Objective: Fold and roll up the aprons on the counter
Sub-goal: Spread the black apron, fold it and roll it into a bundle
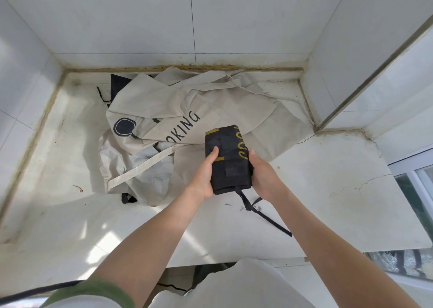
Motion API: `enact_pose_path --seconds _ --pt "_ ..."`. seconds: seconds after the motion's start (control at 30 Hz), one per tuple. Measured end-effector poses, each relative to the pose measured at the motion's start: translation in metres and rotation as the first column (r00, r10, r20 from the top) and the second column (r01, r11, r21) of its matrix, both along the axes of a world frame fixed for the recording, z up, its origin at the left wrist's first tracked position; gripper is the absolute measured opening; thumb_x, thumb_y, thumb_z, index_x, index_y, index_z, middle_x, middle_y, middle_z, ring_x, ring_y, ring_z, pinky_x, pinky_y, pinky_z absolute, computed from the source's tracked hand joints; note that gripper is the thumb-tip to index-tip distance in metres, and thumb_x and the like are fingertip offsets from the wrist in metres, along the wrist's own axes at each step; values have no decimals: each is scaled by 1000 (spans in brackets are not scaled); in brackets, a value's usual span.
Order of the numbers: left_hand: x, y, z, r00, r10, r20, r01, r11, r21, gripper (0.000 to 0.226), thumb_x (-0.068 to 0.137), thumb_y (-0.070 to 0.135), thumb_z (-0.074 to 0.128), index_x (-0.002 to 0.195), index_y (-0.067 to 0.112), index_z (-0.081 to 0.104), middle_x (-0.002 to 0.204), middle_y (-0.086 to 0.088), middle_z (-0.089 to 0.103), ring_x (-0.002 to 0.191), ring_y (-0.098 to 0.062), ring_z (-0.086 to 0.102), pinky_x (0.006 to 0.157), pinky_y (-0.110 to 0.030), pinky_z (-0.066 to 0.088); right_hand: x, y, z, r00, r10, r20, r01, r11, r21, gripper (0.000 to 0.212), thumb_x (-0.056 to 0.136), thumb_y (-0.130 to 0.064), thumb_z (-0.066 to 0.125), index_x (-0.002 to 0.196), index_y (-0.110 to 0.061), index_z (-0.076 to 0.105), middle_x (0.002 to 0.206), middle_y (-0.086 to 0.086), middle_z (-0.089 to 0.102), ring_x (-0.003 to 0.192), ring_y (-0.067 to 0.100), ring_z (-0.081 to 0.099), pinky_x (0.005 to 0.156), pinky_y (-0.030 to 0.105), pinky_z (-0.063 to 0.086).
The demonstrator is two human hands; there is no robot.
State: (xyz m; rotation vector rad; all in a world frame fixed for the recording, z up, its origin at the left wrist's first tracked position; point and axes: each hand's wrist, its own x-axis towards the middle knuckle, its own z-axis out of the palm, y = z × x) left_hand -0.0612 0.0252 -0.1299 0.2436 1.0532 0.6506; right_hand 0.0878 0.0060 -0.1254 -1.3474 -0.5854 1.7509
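Observation:
A black apron (228,158) with yellow lettering is folded into a narrow bundle over the white counter (328,190). My left hand (206,174) grips its left edge, thumb on top. Along the right edge my right hand (262,169) holds it, fingers curled under. Its black ties (262,214) trail from the near end onto the counter. Behind it lies a crumpled beige apron (187,111) printed with black letters and a black pan shape. Part of another dark cloth (118,83) shows at the back left, under the beige one.
Tiled walls (140,22) enclose the counter at the back and left, and a tiled pillar (351,62) stands at the right. A window frame (417,190) lies beyond the right edge. The counter's front edge (234,261) runs near my body.

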Motion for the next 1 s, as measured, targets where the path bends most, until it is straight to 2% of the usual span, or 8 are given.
enact_pose_path --seconds 0.17,0.27,0.37,0.53,0.67,0.8,0.87,1.0 --pt "-9 0 -8 999 -7 36 8 999 -34 60 84 63 56 118 14 67 114 -12 69 107 -32 65 98 -50 48 6 -4 -6 998 62 25 -64 992 106 34 104 -16 33 134 -10 49 129 6 62 120 22 57 103 41 44" --pt "-8 -2 -3 998 -47 44 47 999 -1 40 86 45 63 109 13 69 107 -12 72 96 -30 69 91 -46 52 7 -6 -8 997 75 -1 -75 991 111 36 104 -10 33 138 -6 43 132 11 58 125 26 53 106 44 42" --pt "-5 -5 -2 999 -37 36 38 999 -4 29 88 37 64 104 13 69 100 -12 73 85 -28 71 80 -41 55 9 -7 -2 995 90 -45 -84 989 121 36 103 -8 33 137 -6 46 130 10 60 121 25 56 99 37 49" --pt "-2 -6 -2 997 57 59 -56 998 -13 39 89 46 59 110 14 69 106 -12 72 96 -30 69 86 -45 53 13 -7 7 977 192 -89 -179 975 132 38 102 -9 35 138 -8 47 133 10 58 123 27 55 101 37 47" --pt "-1 -5 -4 995 83 48 -80 994 -70 51 90 58 52 110 14 68 102 -11 73 92 -29 69 80 -43 54 13 -9 14 971 225 -81 -215 970 117 38 101 -9 36 135 -9 50 128 6 62 117 23 59 91 31 52" --pt "-8 1 1 1000 2 -17 -3 997 -82 57 88 65 47 104 15 68 94 -10 74 85 -27 70 74 -40 55 19 -5 21 973 228 -35 -227 973 35 38 95 -32 46 126 -14 58 115 3 67 102 19 63 83 29 50" --pt "-12 5 7 997 -61 -57 58 997 -58 57 86 65 50 104 15 69 97 -11 74 87 -27 71 75 -40 55 22 0 25 974 224 -26 -224 974 9 49 90 -44 49 128 -15 57 120 5 66 107 20 63 87 34 49" --pt "-15 13 24 992 -125 -31 127 990 55 46 89 50 58 115 14 67 107 -10 72 92 -25 71 78 -38 56 19 9 33 987 163 4 -163 984 79 45 90 -37 54 128 -12 58 125 7 64 118 25 59 96 40 48"
